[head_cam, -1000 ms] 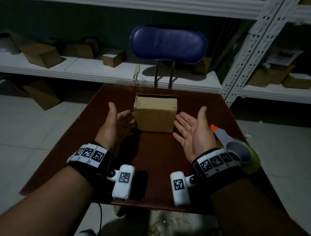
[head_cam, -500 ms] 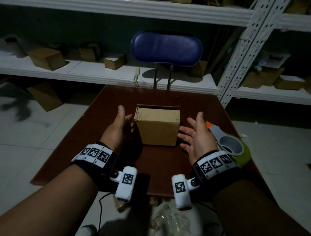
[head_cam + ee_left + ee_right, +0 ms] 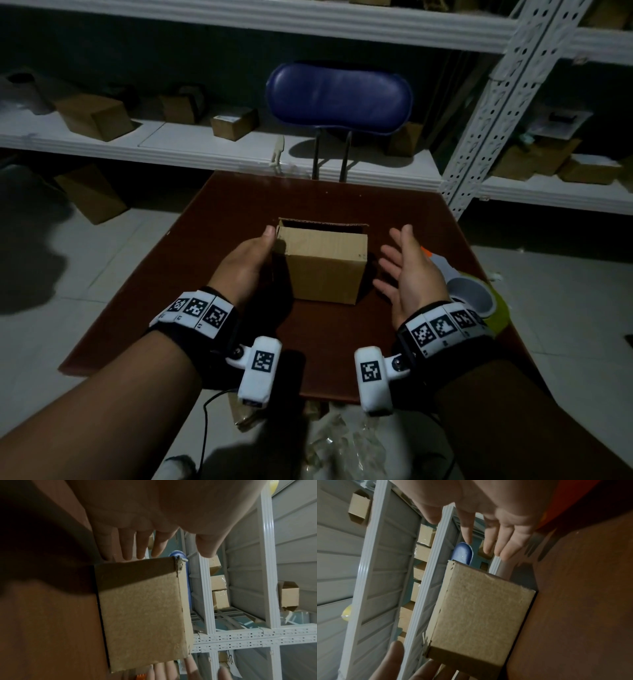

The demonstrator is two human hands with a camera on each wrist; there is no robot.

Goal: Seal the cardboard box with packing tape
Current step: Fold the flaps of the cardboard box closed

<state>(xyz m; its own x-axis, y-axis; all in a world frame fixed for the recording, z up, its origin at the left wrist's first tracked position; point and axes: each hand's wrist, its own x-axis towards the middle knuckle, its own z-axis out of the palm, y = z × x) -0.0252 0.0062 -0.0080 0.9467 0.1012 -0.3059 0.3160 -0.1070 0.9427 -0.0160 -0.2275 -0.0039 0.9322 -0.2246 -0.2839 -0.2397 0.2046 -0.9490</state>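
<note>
Small brown cardboard box [image 3: 325, 265] sits mid-frame in the head view on a dark reddish-brown wooden table [image 3: 219, 219], top flaps not closed, far edge open. Left hand [image 3: 245, 263] lies flat against the box's left side, thumb up at the top corner, fingers [image 3: 126, 545] straight and together along the cardboard, not curled round it. Right hand [image 3: 409, 270] is just right of the box, palm facing it, fingers [image 3: 505, 539] spread and straight, apart from the cardboard, holding nothing. Packing tape dispenser with a white core, yellow-green roll and orange tip [image 3: 469, 294] lies on the table at right of the frame, behind the right hand. Blue padded chair back [image 3: 337, 96] at upper centre, beyond the table. White metal shelving [image 3: 479, 113] with more brown boxes runs across the top of the frame.
</note>
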